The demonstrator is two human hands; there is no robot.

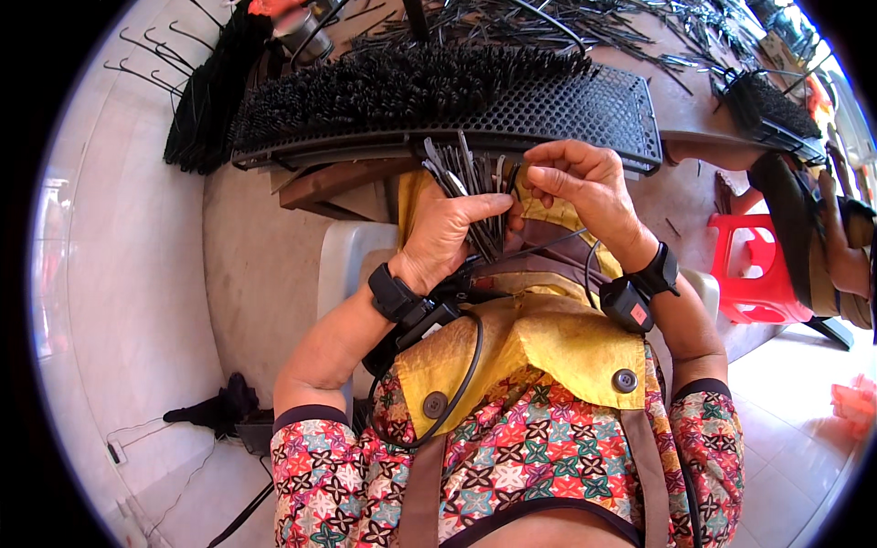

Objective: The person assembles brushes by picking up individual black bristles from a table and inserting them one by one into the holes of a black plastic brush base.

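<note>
A bundle of thin dark strips (471, 173), a few with pale shiny faces, fans upward out of my left hand (445, 224). The fingers wrap round its lower part, with the thumb laid across the front. Just right of the bundle is my right hand (583, 187), its thumb and fingertips drawn together in a pinch. Whatever lies between those fingertips is too small to make out. Both hands are above my lap, over a yellow apron (539, 342), in front of a black perforated tray (585, 105).
Many small black curled pieces (393, 87) fill the tray's left and middle. Loose dark strips (566, 27) lie scattered on the table behind. Black hooked rods (169, 59) hang at the left wall. A red stool (744, 269) and another person's arm (845, 242) are at right.
</note>
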